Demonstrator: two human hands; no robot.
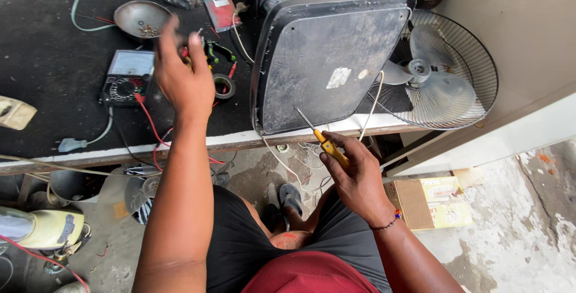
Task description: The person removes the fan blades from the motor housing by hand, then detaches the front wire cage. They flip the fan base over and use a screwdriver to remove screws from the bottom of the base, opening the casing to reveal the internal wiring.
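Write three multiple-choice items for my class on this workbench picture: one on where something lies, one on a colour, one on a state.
1. Where does the roll of black tape lie?
A. On the black bench top, between the left hand and the fan base
B. On the floor by the cardboard box
C. Inside the metal bowl

2. What colour is the handle of the screwdriver?
A. Red
B. Yellow
C. Green

3. How does the fan base stand?
A. Flat on its underside
C. Hanging from the wall
B. Tipped up, underside facing the camera

Answers:
1 A: the tape rests on the bench top just right of the left hand.
2 B: the yellow handle shows in the right hand, which grips it.
3 B: the grey underside faces us, with the fan grille lying behind.
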